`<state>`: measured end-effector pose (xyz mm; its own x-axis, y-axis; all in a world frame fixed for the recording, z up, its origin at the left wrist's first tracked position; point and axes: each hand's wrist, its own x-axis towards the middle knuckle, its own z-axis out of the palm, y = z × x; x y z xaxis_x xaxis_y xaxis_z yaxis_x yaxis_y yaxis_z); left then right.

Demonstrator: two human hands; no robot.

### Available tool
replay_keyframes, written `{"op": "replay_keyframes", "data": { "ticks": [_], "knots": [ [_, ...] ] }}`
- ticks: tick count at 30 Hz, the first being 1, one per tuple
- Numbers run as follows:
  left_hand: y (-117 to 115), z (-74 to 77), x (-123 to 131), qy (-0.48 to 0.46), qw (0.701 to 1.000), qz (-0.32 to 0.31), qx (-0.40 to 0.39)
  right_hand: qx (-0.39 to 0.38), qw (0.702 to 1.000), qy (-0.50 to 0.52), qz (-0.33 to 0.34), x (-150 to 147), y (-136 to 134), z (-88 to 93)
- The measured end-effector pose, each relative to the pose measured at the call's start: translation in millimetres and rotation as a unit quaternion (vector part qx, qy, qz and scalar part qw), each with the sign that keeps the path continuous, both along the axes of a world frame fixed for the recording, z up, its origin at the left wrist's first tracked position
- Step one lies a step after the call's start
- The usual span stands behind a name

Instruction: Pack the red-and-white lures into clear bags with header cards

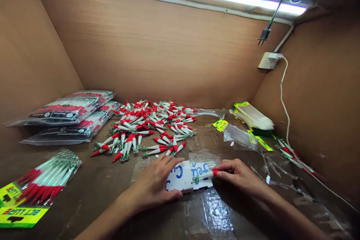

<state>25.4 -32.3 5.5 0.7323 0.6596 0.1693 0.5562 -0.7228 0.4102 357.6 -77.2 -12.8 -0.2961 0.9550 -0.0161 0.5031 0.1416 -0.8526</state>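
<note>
My left hand (154,180) grips a small white block (181,182) with blue handwriting on top, its thumb on the near edge and its fingers along the far edge. With thumb and fingertips my right hand (234,172) pinches the red end of a red-and-white fishing lure (207,175). That lure lies nearly level over the block's right part, its green hooked end pointing left. Beyond my left hand spreads a loose pile of similar lures (140,118).
Packed bags of lures (67,112) are stacked at the back left. Yellow-topped packs of lures (25,215) lie at the front left. Clear sleeves with yellow headers (251,116) rest at the back right. A white cable (287,112) runs down the right wall; a black plug (264,34) hangs above.
</note>
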Motion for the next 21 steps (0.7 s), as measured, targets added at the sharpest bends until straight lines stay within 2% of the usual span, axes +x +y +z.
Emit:
{"op": "replay_keyframes", "data": {
  "ticks": [3,6,9,12,15,18,19,21],
  "knots": [
    [-5,0.7,7,0.003,1.0,-0.007,-0.004,0.104,0.99,-0.091,0.022,-27,-10,3.1],
    [-8,-1.0,12,0.0,1.0,-0.004,-0.004,0.162,0.976,-0.136,0.048,-54,-9,-5.8],
    [-8,-3.4,11,0.0,1.0,-0.003,-0.007,0.173,0.97,-0.146,0.089,-65,-5,-18.6],
    [-8,-3.5,9,0.003,1.0,-0.005,-0.009,0.16,0.968,-0.146,0.129,-63,-4,-19.7],
    [-9,-1.8,8,0.007,1.0,-0.008,-0.004,0.144,0.962,-0.156,0.169,-54,-2,-2.1],
    [-12,-0.8,7,0.014,1.0,-0.005,-0.002,0.072,0.953,-0.14,0.261,-45,16,24.5],
    [-12,-1.0,7,0.017,1.0,-0.003,-0.003,0.045,0.954,-0.126,0.268,-45,26,31.7],
    [-12,-1.7,6,0.023,1.0,-0.003,-0.004,0.029,0.973,-0.104,0.203,-52,53,40.0]
  ]
}}
